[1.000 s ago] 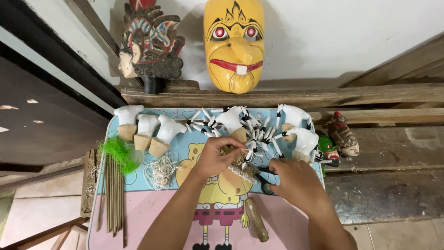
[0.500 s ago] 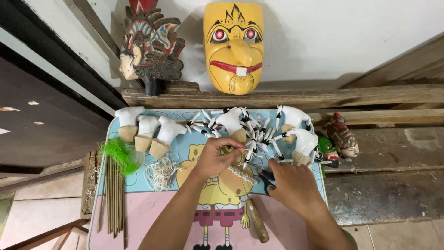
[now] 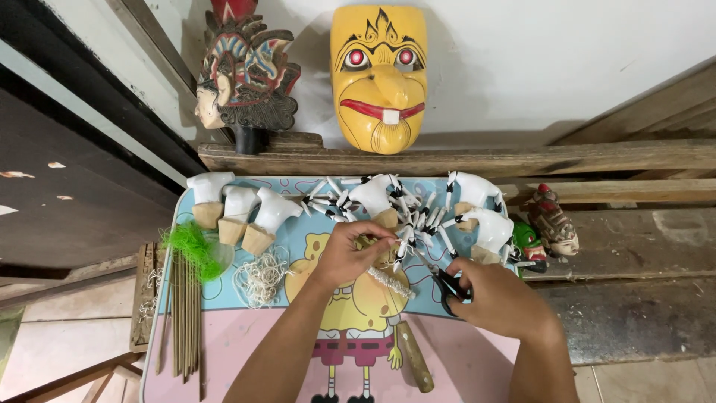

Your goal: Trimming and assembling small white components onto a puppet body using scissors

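My left hand [image 3: 350,254] pinches a small wooden puppet piece [image 3: 377,246] at the middle of a cartoon-printed table [image 3: 224,351]. A short stick wound in white string [image 3: 391,282] slants down-right from under that hand. My right hand [image 3: 496,302] grips black-handled scissors [image 3: 447,287]. Their blades point up-left toward the held piece and end just short of it. Behind both hands lie white puppet torsos with black-and-white striped arms [image 3: 406,209].
Three armless white torsos on wooden bases [image 3: 242,213] stand at the table's back left, with green fringe [image 3: 190,250], thin sticks [image 3: 183,321] and loose white string [image 3: 261,276]. A wooden-handled tool [image 3: 414,358] lies near the front. A yellow mask [image 3: 379,75] and a carved head [image 3: 242,75] rest on the plank behind; small painted heads [image 3: 552,224] sit at right.
My right hand has shifted slightly to the right with the scissors. My left hand stays on the puppet piece.
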